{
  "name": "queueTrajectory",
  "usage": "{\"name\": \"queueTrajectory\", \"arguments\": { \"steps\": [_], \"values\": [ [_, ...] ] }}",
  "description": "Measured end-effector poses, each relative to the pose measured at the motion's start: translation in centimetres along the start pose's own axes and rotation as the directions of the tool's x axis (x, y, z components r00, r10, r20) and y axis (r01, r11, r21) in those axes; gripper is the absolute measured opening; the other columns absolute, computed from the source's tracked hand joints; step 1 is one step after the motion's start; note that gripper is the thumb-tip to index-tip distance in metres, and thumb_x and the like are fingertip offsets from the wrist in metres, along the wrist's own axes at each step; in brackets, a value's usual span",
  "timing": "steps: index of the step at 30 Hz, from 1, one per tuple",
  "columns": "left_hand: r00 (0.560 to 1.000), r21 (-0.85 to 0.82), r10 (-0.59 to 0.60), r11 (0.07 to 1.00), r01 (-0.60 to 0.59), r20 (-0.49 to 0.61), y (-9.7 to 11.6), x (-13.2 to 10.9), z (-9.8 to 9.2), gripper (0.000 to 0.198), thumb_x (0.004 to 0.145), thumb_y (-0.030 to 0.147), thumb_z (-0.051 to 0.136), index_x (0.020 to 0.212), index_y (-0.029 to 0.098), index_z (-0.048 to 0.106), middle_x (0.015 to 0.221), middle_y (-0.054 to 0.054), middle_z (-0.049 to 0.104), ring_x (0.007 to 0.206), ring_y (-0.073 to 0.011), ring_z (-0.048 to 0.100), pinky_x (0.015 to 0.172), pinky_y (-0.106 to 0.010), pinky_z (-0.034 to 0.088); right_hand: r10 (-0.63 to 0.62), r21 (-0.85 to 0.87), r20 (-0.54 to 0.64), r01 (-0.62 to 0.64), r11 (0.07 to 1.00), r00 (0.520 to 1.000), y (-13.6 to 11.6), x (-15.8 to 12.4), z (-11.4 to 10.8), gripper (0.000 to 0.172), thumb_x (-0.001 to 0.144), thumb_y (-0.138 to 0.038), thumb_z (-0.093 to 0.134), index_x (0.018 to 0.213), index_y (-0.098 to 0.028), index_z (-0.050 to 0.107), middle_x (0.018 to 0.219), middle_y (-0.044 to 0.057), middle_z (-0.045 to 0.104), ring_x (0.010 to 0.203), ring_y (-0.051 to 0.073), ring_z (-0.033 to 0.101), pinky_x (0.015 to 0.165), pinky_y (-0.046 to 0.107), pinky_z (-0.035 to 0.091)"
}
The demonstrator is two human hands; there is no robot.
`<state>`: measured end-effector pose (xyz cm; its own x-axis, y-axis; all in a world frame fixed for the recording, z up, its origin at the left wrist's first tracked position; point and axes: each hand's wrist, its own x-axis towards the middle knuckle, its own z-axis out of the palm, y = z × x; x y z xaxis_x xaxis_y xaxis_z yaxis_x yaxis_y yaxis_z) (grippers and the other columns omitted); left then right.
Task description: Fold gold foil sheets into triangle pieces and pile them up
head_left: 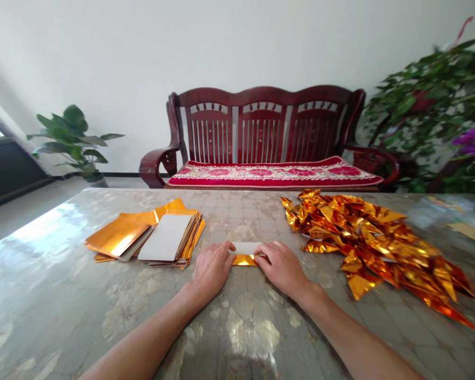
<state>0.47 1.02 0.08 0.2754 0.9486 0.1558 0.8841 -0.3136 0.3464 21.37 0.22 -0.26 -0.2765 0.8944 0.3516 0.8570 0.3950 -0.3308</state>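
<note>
A sheet of gold foil paper lies on the table in front of me, its near edge folded up so a gold strip shows below the pale side. My left hand grips its left end with fingers curled, and my right hand pinches its right end. Left of my hands sits a stack of flat foil paper, some pale side up, some gold side up. To the right spreads a heap of folded gold foil pieces, pointed at their ends.
The table has a shiny, patterned clear cover. Clear plastic and a tan flat piece lie at the far right. Behind the table stand a dark red wooden bench, a potted plant and leafy greenery.
</note>
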Motion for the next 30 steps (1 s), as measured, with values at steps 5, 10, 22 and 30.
{"name": "queueTrajectory", "arguments": {
  "steps": [5,10,22,30],
  "values": [
    [1.000,0.089,0.006,0.996,-0.006,0.007,0.2,0.0,-0.2,0.014,0.094,0.028,0.052,0.103,0.022,0.061,0.086,-0.002,0.072,0.088,-0.0207,0.067,0.077,-0.028,0.043,0.016,-0.049,0.010,-0.015,0.999,1.000,0.0,0.1,0.0,0.008,0.087,-0.023,0.063,0.084,-0.026,0.069,0.079,0.001,0.071,0.078,0.019,0.059,0.066,0.029,0.037],
    [1.000,0.157,0.023,0.987,-0.022,-0.008,0.4,0.0,-0.2,0.013,0.094,0.023,0.051,0.103,0.022,0.061,0.090,-0.003,0.071,0.089,-0.0215,0.065,0.080,-0.030,0.043,0.008,-0.073,0.023,-0.006,0.997,1.000,0.0,0.2,0.0,0.006,0.088,-0.023,0.063,0.084,-0.025,0.068,0.079,0.001,0.070,0.079,0.019,0.060,0.067,0.029,0.037],
    [0.927,0.175,0.345,0.913,-0.367,0.146,1.1,-0.9,-0.3,0.018,0.094,0.015,0.053,0.106,0.023,0.064,0.098,-0.003,0.066,0.095,-0.0209,0.060,0.080,-0.030,0.050,0.019,-0.099,0.052,-0.014,0.995,0.998,-0.2,0.2,0.0,0.004,0.089,-0.023,0.062,0.087,-0.024,0.066,0.084,0.001,0.070,0.083,0.020,0.059,0.070,0.030,0.037],
    [0.930,0.338,0.322,0.868,-0.364,0.174,3.4,-2.9,0.5,0.029,0.092,0.007,0.048,0.120,0.010,0.056,0.111,-0.013,0.062,0.102,-0.0256,0.061,0.086,-0.038,0.054,0.022,-0.163,0.002,-0.021,0.986,1.000,-1.2,-0.4,0.9,0.014,0.092,-0.021,0.056,0.104,-0.021,0.064,0.113,0.007,0.065,0.108,0.024,0.053,0.093,0.037,0.041]
  ]
}}
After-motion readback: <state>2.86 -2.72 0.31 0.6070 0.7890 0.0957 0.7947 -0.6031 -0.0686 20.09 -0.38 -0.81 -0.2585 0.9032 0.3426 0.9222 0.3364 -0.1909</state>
